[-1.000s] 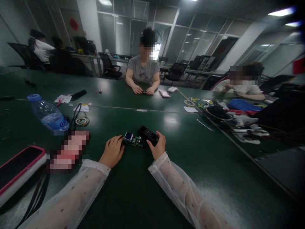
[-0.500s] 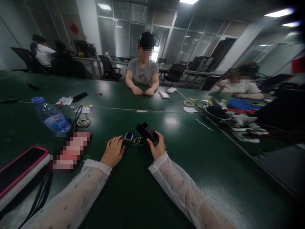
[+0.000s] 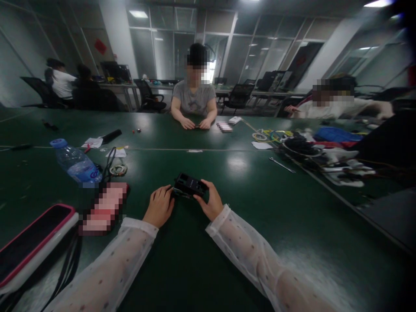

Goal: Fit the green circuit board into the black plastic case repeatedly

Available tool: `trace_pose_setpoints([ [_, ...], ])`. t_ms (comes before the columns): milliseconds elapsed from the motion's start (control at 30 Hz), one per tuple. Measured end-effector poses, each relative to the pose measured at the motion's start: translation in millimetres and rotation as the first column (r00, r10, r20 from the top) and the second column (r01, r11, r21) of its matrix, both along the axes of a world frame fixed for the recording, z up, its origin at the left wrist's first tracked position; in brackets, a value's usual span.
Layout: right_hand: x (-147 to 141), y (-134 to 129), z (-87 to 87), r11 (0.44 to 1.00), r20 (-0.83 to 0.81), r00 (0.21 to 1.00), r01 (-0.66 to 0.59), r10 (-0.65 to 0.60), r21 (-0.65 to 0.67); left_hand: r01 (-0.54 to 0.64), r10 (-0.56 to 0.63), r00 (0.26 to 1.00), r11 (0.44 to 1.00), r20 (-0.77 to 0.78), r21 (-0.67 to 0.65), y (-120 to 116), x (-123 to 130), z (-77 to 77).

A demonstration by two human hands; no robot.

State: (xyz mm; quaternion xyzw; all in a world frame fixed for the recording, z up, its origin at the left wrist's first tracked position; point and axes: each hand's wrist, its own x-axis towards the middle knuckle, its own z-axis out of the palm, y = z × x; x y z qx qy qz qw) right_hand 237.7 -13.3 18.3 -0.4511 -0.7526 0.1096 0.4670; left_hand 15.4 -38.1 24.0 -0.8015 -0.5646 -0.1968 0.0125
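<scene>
My right hand [image 3: 212, 200] grips the right end of a black plastic casing [image 3: 191, 183], thumb on the near side and fingers over the far side. The casing lies over a small circuit board [image 3: 182, 193], and only a thin strip of the board's near edge shows. My left hand [image 3: 160, 206] rests on the table with bent fingers closed against the left end of the board and casing. The board's small screen is hidden under the casing.
On the green table [image 3: 208, 260], a water bottle [image 3: 78, 167], a blurred pink item [image 3: 105, 208] and a pink-rimmed device [image 3: 35, 242] stand left. A wrench [image 3: 282, 165] and a cable heap [image 3: 308, 151] lie right. A person [image 3: 194, 95] sits opposite.
My right hand has brought the black casing left and down, from a tilt beside the circuit board to lying over it. My left hand has stayed at the board's left end.
</scene>
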Motion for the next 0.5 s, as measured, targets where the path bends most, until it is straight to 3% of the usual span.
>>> trace_pose_setpoints([
  [267,-1.2,-1.5,2.8,0.997,0.015,0.999,-0.033,0.034,-0.064,-0.008,0.009,1.000,1.000,-0.017,0.011,0.5,0.8,-1.0],
  [500,0.5,2.3,-4.7,0.986,0.094,0.992,-0.065,0.080,-0.153,-0.025,0.026,0.999,0.999,-0.028,0.019,0.7,1.7,-1.5],
])
